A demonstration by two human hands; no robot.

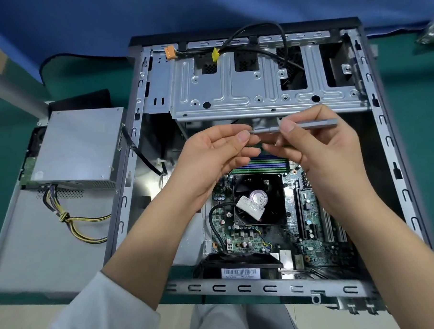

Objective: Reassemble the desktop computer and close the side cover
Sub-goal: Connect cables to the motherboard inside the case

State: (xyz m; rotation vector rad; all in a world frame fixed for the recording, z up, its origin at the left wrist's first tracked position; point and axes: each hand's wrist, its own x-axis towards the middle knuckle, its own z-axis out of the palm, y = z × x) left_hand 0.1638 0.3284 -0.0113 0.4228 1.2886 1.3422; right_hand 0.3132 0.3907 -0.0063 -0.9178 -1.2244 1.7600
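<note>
Grey metal dominates the head view: the open desktop computer case (260,150) lies flat on the green tabletop (411,86), its side uncovered, with the green motherboard (310,225) and black square CPU fan (258,199) exposed inside. Over the board, the right hand (317,155) holds a slim grey metal screwdriver (311,124), thumb and fingers curled round the shaft, grip narrow. The left hand (210,159) pinches at the tool's tip between thumb and forefinger; whether it holds a bit or a small screw cannot be told.

The boxy silver power supply unit (76,148) sits outside the case to the left, on a flat grey metal side panel (47,236), with its yellow and black cable bundle (81,222) trailing loose.

The step in hand is judged to be readying the screwdriver tip, likely seating a bit or screw. To do it well, the person should keep the tool level and steady, press the small part fully home before letting go, and work clear of the fan, since anything dropped would vanish among the board's components. The supply and panel are not yet fitted.
</note>
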